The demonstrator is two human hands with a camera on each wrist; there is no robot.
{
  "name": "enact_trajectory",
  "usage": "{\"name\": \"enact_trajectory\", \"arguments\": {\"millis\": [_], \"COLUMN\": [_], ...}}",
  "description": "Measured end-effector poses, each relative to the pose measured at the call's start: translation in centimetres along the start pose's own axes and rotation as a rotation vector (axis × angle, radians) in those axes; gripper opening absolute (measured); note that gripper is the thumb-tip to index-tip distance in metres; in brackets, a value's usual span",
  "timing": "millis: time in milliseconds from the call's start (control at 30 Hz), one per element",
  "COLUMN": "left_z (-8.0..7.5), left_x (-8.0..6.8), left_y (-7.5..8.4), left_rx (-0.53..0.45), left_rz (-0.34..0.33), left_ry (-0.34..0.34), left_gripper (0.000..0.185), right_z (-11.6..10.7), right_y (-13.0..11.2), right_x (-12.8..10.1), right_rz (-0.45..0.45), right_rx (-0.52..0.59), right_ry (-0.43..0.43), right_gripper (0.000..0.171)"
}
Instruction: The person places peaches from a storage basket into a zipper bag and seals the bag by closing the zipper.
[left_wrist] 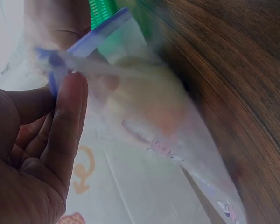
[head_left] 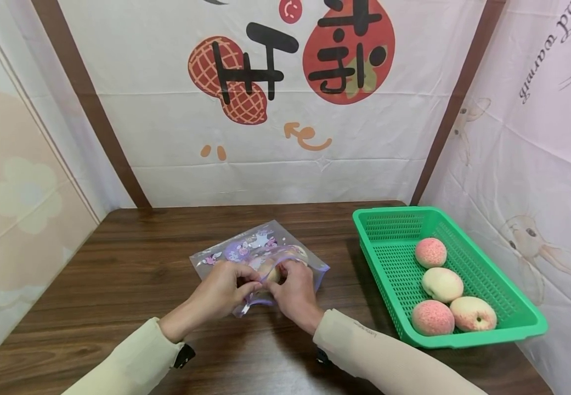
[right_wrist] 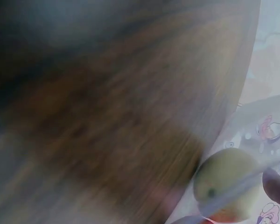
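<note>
A clear plastic zip bag [head_left: 246, 247] with purple edging and cartoon prints lies on the table, its mouth facing me. My left hand [head_left: 223, 288] pinches the bag's purple rim between thumb and fingers, as the left wrist view also shows. Close beside it, my right hand [head_left: 296, 288] holds the rim, fingers curled and thumb near the left fingertips. Inside the bag is a pale yellow and red peach [right_wrist: 226, 179]; the film and my hands partly cover it. The right wrist view is blurred and shows only a bit of a finger.
On the right stands a green perforated basket [head_left: 389, 274] holding several peaches, including a pink one [head_left: 430, 253] and a pale one [head_left: 442, 285]. The dark wooden table [head_left: 127, 263] meets printed cloth walls at the back and right.
</note>
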State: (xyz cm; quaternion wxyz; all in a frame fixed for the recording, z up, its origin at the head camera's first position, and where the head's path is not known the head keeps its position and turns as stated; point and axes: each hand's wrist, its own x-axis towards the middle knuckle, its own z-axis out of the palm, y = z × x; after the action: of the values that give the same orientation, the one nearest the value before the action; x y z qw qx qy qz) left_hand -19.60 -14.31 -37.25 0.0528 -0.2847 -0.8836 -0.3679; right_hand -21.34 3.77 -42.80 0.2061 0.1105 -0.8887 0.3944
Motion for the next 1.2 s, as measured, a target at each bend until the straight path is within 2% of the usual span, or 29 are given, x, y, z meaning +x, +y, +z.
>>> {"name": "enact_trajectory", "arguments": {"millis": [133, 300, 700, 900, 1200], "left_z": [0.0, -0.2, 0.0, 0.0, 0.0], "left_x": [0.1, 0.1, 0.1, 0.1, 0.0], "left_y": [0.1, 0.3, 0.1, 0.0, -0.2], "left_rx": [0.003, 0.001, -0.023, -0.024, -0.031], "left_rz": [-0.021, -0.045, -0.044, -0.038, -0.032], "left_ry": [0.01, 0.021, 0.024, 0.036, 0.041], "left_gripper": [0.008, 0.009, 0.012, 0.014, 0.012], "right_z": [-0.6, -2.0, -5.6, -7.3, -9.8], "right_y": [0.3, 0.1, -0.5, -0.9, -1.2], "right_x": [-0.4, -0.6, -0.5, -0.6, -0.3], "right_rz": [-0.034, -0.054, 0.017, 0.045, 0.083], "right_rx": [0.091, 0.196, 0.151, 0.102, 0.116], "right_ry": [0.002, -0.045, -0.117, -0.117, -0.094], "right_gripper": [0.03, 0.039, 0.03, 0.025, 0.027]}}
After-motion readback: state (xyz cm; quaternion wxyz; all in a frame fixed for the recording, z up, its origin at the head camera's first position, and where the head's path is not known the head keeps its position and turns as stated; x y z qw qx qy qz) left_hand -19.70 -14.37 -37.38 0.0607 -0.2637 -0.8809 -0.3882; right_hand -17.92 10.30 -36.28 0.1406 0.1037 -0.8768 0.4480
